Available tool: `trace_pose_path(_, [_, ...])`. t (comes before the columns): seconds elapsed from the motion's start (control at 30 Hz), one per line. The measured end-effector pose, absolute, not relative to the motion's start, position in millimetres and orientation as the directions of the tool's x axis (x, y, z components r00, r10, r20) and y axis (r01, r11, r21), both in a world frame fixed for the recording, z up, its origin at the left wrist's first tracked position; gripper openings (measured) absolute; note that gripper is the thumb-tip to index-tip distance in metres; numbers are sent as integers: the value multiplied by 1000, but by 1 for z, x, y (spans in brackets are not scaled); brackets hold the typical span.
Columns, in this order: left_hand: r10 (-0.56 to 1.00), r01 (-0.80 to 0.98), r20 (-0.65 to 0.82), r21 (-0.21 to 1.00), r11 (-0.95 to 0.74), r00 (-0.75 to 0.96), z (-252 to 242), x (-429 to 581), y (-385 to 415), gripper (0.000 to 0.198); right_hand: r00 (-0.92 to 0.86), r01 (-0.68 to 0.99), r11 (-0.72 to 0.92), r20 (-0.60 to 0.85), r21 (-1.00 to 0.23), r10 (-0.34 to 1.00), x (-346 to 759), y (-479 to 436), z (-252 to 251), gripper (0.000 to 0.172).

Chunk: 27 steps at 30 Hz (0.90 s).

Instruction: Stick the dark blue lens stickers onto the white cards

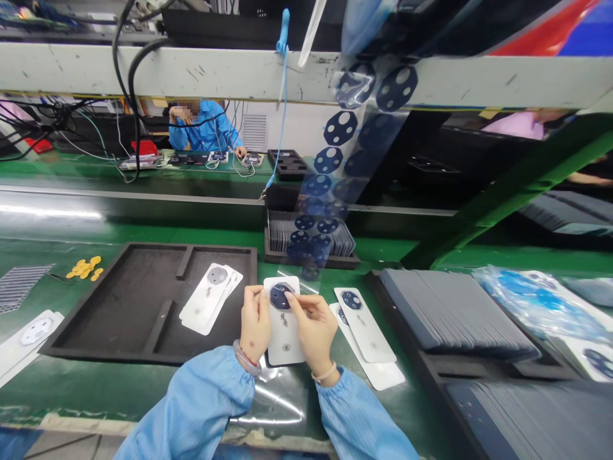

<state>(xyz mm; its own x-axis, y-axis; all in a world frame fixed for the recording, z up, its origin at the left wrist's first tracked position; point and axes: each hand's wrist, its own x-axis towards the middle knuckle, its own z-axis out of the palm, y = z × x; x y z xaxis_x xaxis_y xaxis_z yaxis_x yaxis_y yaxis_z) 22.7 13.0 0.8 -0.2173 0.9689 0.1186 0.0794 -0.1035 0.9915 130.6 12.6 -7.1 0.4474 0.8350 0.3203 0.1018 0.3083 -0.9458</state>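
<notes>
Between both hands lies a white phone back cover [283, 332] on the green bench. My left hand [255, 322] grips its left edge with closed fingers. My right hand [312, 326] pinches a dark blue round sticker with holes [280, 296] at the cover's camera area. A clear film strip carrying several such blue stickers [335, 160] hangs down from above, just behind the cover. Two more white covers [366, 329] lie to the right, one with a blue sticker on it.
A black foam tray [119, 306] at left holds stacked white covers [211, 297]. Another cover [29, 335] and yellow discs [85, 268] lie far left. Dark stacked sheets [454, 313] fill trays at right. A box of parts [311, 246] stands behind. A person in blue sits across the conveyor.
</notes>
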Motion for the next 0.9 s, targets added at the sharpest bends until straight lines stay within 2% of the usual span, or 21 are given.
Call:
trace_pose_path(0.4, [968,45,123,992,-116,-217,8,24,13,20,434,154,338,371,-929,821,130,12,-5,23])
trace_pose_path(0.73, [964,90,148,987,-131,-222,10,23,12,19,415,216,362,421,-907,806,129,11,-7,19])
trace_pose_path(0.9, [982,3,103,995,-104,-161,10,24,10,21,403,293,396,488,-870,774,130,11,-7,15])
